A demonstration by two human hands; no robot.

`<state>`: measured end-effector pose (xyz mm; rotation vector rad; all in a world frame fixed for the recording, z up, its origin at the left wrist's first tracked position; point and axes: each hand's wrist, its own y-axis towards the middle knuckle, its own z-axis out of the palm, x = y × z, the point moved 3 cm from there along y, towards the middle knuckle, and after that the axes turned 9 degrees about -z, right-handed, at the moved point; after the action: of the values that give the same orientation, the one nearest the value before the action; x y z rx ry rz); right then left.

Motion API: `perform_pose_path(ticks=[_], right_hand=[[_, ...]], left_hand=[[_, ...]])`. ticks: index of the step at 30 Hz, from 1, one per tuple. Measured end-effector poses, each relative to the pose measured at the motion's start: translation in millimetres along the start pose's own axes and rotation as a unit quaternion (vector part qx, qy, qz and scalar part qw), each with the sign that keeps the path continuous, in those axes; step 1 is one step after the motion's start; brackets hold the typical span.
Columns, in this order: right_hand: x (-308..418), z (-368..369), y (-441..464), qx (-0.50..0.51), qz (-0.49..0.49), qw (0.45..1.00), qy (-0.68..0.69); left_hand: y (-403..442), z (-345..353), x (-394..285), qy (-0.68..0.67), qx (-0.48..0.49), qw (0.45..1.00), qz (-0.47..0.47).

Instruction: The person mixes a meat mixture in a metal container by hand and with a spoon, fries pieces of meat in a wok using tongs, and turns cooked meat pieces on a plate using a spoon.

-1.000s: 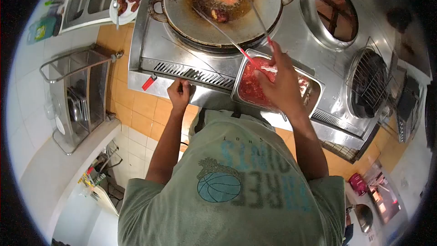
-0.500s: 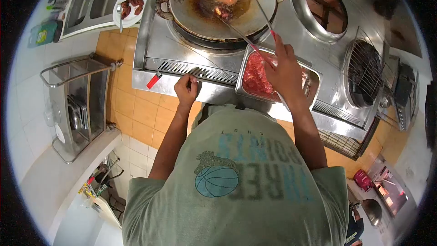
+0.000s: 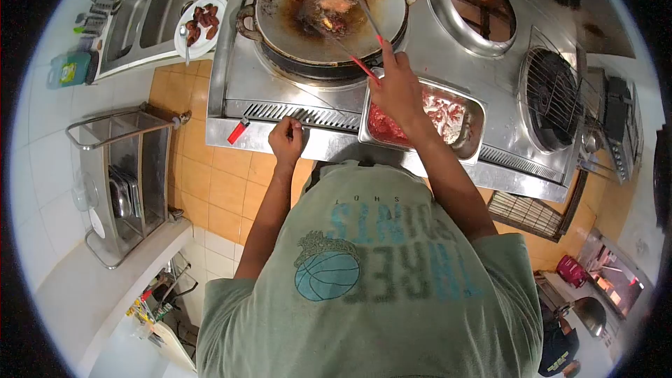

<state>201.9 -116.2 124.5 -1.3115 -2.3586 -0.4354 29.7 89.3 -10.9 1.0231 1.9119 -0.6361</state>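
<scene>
My right hand (image 3: 400, 94) is closed around the red-gripped handles of metal tongs (image 3: 369, 18). The tongs' arms reach into a large wok (image 3: 281, 31), their tips at pieces of meat (image 3: 334, 3) in dark bubbling oil. Directly beneath my right hand and forearm is a steel tray (image 3: 481, 129) of raw red meat (image 3: 381, 126), with whitish matter at its right side; my arm hides part of it. My left hand (image 3: 285, 141) rests in a loose fist on the stove's front edge, nothing visible in it. Left of it lies a red lighter (image 3: 239, 131).
A plate of browned meat (image 3: 212, 41) with a spoon sits by the sink (image 3: 159, 21) at upper left. Right of the wok are an open burner ring (image 3: 448, 31) and a wire grate (image 3: 556, 87). A rack (image 3: 105, 182) stands left. Another person (image 3: 558, 346) is at lower right.
My right hand and the tongs have shifted up and left toward the wok, uncovering more of the tray's right side. The view has shifted slightly. My left hand stays at the stove edge.
</scene>
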Motion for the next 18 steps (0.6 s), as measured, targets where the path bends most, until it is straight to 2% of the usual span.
perform_pose_path(ticks=[3,4,6,13,18], right_hand=[[1.0,-10.0,-8.3,-0.008,0.031,0.999,0.014],[4.2,-10.8,-10.5,-0.011,0.011,1.000,0.025],[9.8,-12.2,-14.6,-0.019,-0.026,0.999,0.043],[1.8,-14.0,-21.9,-0.023,0.040,0.998,0.036],[18.9,-3.7,-24.0,-0.008,0.019,0.999,0.038]], left_hand=[[-0.1,-1.7,-8.2,-0.004,-0.028,0.999,0.024],[0.1,-1.5,-12.1,-0.011,-0.037,0.999,0.035],[0.3,1.5,-5.0,-0.023,-0.033,0.999,0.019],[-0.3,-2.8,-14.1,0.018,-0.016,1.000,-0.008],[-0.8,-0.8,-14.5,0.016,-0.015,1.000,0.001]])
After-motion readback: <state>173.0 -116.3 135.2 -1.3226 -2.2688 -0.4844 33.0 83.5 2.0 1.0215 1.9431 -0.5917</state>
